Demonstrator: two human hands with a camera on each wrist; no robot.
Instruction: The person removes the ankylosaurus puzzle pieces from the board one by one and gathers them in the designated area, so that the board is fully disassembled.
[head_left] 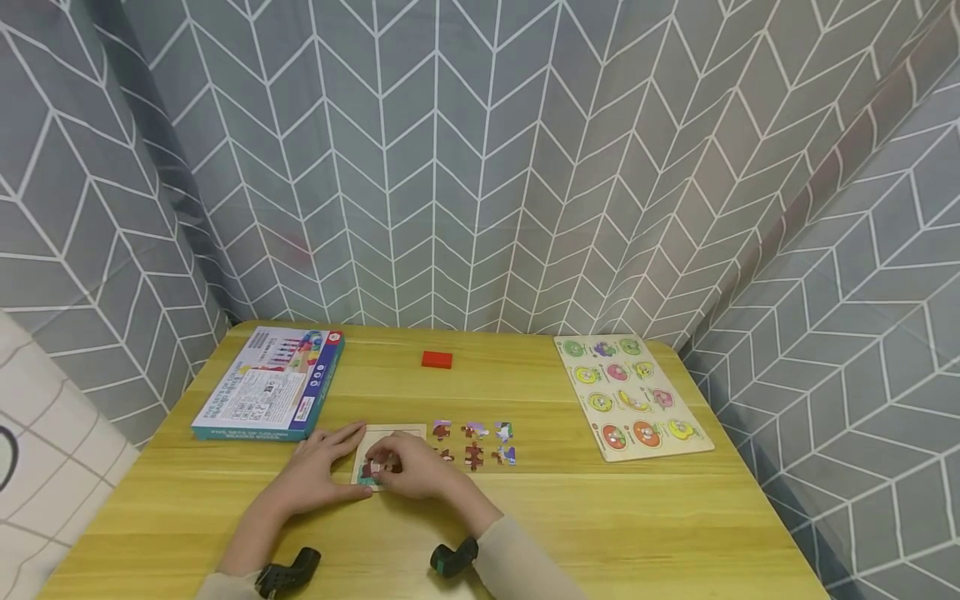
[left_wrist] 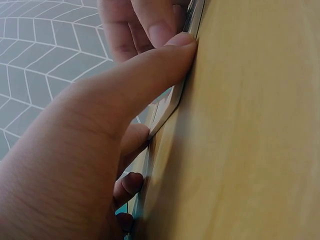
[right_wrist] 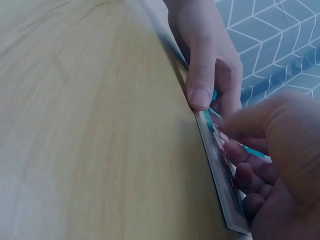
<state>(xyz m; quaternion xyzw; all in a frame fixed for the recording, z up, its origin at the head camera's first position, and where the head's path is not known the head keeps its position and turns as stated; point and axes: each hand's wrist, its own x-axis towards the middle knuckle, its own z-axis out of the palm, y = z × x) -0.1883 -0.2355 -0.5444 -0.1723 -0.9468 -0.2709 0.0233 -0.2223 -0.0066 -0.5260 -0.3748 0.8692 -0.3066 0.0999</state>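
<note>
A small wooden puzzle tray (head_left: 414, 430) lies on the table, with brown and teal picture parts inside its frame. My left hand (head_left: 313, 475) spans the tray's left side, thumb along the near edge and extended fingers at the far left corner. Over the tray, my right hand (head_left: 416, 468) bends its fingers and pinches what seems a puzzle piece (head_left: 372, 470); the fingers hide most of it. Close by on the right lie several loose jigsaw pieces (head_left: 473, 456) in two rows, brown, purple and white. In the right wrist view the tray's frame (right_wrist: 212, 157) runs under the fingertips.
A flat game box (head_left: 258, 387) rests at the table's left. Toward the back lies a red block (head_left: 437, 359). On the right is a wooden fruit peg board (head_left: 633, 398). Patterned grey curtains (head_left: 480, 167) stand behind the wooden table (head_left: 600, 533).
</note>
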